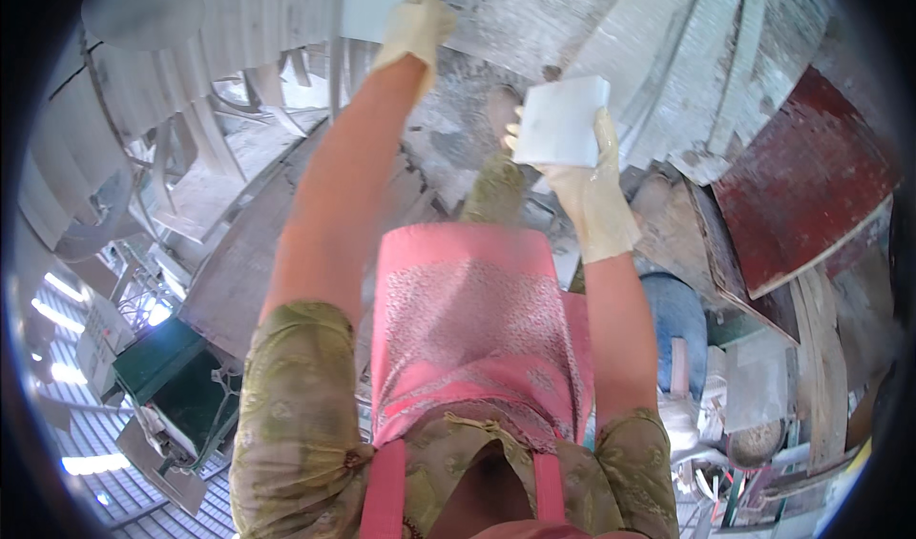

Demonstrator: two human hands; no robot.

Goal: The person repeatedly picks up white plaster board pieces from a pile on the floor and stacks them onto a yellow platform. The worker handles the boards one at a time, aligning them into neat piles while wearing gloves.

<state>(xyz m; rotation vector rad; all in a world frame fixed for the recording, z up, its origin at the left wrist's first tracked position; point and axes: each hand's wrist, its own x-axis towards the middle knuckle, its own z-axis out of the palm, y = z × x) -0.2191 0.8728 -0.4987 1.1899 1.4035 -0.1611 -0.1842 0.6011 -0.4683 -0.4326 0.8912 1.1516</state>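
My right hand (pixel 580 181), in a cream rubber glove, grips a thick white square tile (pixel 561 121). Its fingers wrap the tile's left edge and the thumb lies along the right edge. Whether this is one tile or a small stack, I cannot tell. Far out at the top, my left hand (pixel 418 29) wears the same kind of glove, with its fingers curled. It is at the right edge of a pale, flat square piece (pixel 378 7). What those fingers hold, if anything, is hidden.
A row of pale hanging strips (pixel 243 29) runs along the upper left. Long grey boards (pixel 658 43) lie at the upper right, beside a dark red panel (pixel 801 176). A green box-like machine (pixel 181 386) stands lower left. A blue rounded container (pixel 676 329) is at right.
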